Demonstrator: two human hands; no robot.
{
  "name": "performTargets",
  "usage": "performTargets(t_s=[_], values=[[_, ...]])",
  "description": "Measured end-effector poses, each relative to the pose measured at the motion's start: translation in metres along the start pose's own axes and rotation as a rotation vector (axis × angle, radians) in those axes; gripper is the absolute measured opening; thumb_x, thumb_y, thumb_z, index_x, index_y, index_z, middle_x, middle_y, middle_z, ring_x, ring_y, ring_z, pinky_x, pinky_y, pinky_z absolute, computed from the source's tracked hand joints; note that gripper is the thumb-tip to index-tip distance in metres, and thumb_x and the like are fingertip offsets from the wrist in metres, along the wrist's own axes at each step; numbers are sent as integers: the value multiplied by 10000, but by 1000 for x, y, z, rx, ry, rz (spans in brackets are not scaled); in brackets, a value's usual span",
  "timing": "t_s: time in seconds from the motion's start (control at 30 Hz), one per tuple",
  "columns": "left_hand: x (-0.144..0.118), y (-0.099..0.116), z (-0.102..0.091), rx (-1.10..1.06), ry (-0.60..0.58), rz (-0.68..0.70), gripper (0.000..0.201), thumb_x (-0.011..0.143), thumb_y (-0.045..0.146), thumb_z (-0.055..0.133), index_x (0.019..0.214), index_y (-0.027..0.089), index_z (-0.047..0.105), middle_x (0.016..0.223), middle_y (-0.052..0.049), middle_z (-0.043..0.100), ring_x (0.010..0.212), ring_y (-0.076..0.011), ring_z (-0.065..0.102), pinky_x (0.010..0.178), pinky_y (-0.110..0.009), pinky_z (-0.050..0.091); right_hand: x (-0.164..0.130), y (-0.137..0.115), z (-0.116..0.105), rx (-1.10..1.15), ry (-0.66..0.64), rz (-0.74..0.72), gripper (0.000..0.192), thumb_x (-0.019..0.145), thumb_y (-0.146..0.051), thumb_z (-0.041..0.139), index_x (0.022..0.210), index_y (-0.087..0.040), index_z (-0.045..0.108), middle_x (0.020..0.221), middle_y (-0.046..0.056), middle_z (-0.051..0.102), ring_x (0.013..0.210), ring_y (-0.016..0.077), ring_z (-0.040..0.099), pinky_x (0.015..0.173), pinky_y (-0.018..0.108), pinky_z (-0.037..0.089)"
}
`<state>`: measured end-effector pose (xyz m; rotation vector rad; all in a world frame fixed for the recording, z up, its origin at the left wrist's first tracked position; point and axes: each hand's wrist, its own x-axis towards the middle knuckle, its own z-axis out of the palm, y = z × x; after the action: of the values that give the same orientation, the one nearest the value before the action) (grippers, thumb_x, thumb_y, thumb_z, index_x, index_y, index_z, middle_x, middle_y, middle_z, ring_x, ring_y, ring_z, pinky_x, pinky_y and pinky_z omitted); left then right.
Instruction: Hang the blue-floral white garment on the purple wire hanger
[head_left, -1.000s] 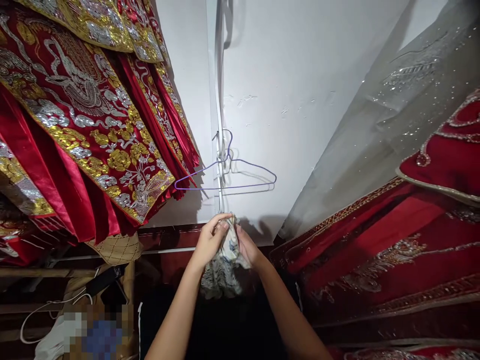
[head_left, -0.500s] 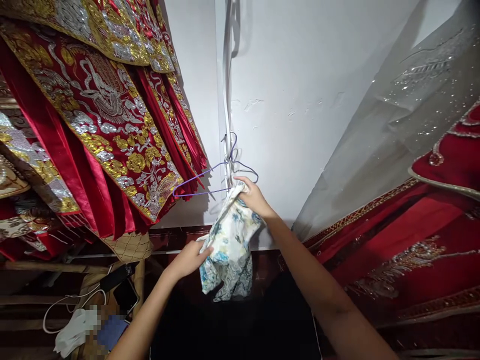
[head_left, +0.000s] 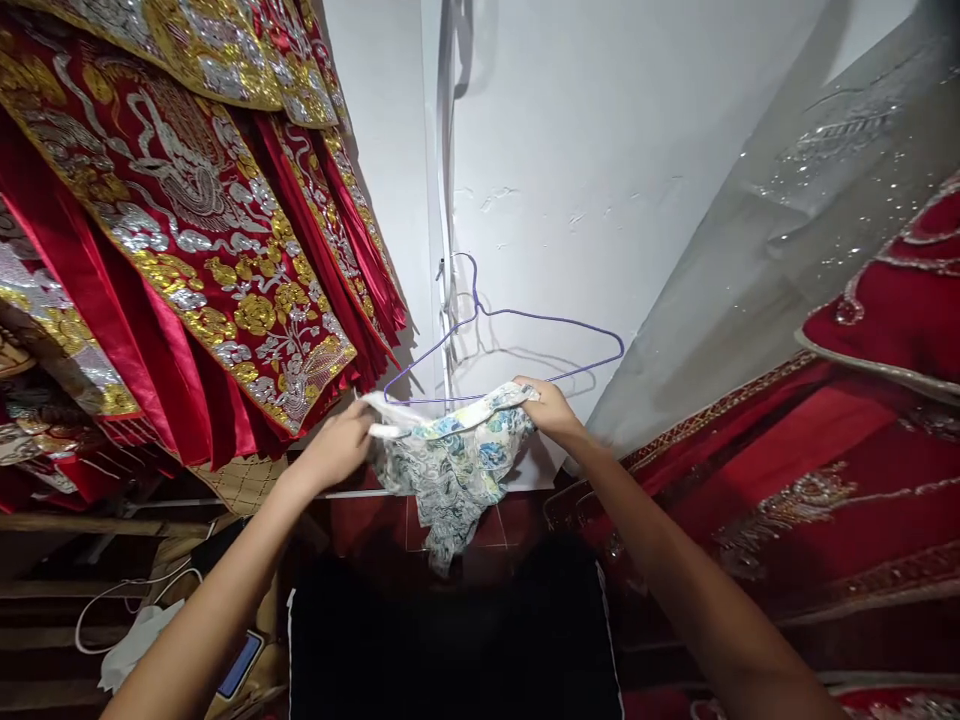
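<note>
White plastered wall [head_left: 585, 150] fills the background of the head view, with a thin purple wire hanger [head_left: 517, 340] hooked on a nail beside a pale vertical strip, and everything else is placed from that hanger. Left of it hang red satin garments with gold and silver embroidery [head_left: 187, 230]; right of it slopes a grey sequinned veil [head_left: 787, 200] over more red embroidered cloth [head_left: 840, 470]. Half a second ago only one hand was up at the hanger while the other held the bundle low; now both are raised and the white cloth with blue and green floral print [head_left: 450, 460] is stretched out just under the hanger's bottom wire, its top edge level and the rest drooping below. The left hand [head_left: 337, 450] pinches the cloth's left corner with fingers closed, below the hanger's left end; the right hand [head_left: 551, 408] grips the right corner, fingers curled shut, touching or nearly touching the bottom wire. Far below and left of the hanger a white cable [head_left: 112, 610] and a phone [head_left: 238, 665] lie on a cluttered shelf; no container shows its contents.
</note>
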<state>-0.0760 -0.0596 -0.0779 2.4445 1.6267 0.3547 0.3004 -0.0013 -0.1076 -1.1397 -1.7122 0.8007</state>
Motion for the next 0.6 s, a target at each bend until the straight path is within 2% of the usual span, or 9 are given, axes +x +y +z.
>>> performTargets(t_s=[0.1, 0.2, 0.27, 0.37, 0.43, 0.5, 0.57, 0.6], values=[[30, 5, -20, -56, 74, 109, 235, 870, 195, 415, 862, 163, 648, 1210, -123, 594, 1139, -261, 584, 1045, -402, 424, -3, -11, -6, -5, -8, -1, 120, 657, -184, 472, 676, -176, 591, 637, -16, 558, 645, 154, 520, 591, 242, 359], [54, 21, -31, -117, 133, 260, 184, 847, 178, 445, 869, 160, 627, 1184, -120, 606, 1161, -258, 566, 1058, -400, 425, -10, -20, 4, 20, -80, 13, 200, 649, -179, 494, 758, -165, 662, 718, 6, 643, 720, 180, 584, 627, 247, 406], [65, 34, -33, -164, 237, 318, 216, 854, 169, 455, 1002, 164, 612, 1176, -110, 620, 1135, -242, 583, 1025, -391, 450, -19, -26, 14, 23, -147, 1, 297, 651, -163, 490, 858, -174, 703, 795, 12, 690, 780, 192, 613, 671, 257, 437], [75, 42, -31, -238, 363, 310, 385, 888, 158, 437, 1263, 178, 522, 1130, -87, 661, 1068, -215, 628, 951, -361, 487, -34, -35, 17, 3, -202, -3, 497, 644, -136, 495, 1081, -228, 715, 833, -5, 719, 750, 183, 623, 685, 269, 467], [78, 37, -30, -236, 416, 292, 401, 908, 161, 422, 1296, 179, 525, 1161, -91, 666, 1085, -215, 628, 959, -355, 480, -40, -40, 6, -10, -121, 22, 641, 640, -127, 534, 1256, -259, 653, 842, -3, 732, 702, 181, 629, 677, 283, 490], [79, 30, -32, -195, 437, 286, 354, 926, 180, 414, 1236, 177, 586, 1184, -99, 660, 1101, -224, 618, 982, -358, 463, -40, -44, -14, -18, 78, 28, 719, 654, -139, 591, 1364, -247, 578, 901, 28, 744, 721, 196, 653, 698, 305, 514], [77, 24, -38, -149, 453, 283, 326, 944, 216, 410, 1189, 176, 622, 1161, -105, 650, 1085, -230, 611, 975, -360, 461, -33, -48, -40, -22, 261, 4, 694, 680, -187, 659, 1368, -193, 577, 1005, 83, 744, 828, 234, 680, 757, 337, 529], [75, 22, -41, -128, 460, 280, 321, 951, 242, 413, 1179, 179, 630, 1143, -107, 641, 1074, -232, 607, 964, -359, 463, -28, -49, -52, -16, 289, 2, 638, 694, -226, 692, 1324, -164, 615, 1037, 106, 740, 881, 255, 685, 781, 353, 532]])
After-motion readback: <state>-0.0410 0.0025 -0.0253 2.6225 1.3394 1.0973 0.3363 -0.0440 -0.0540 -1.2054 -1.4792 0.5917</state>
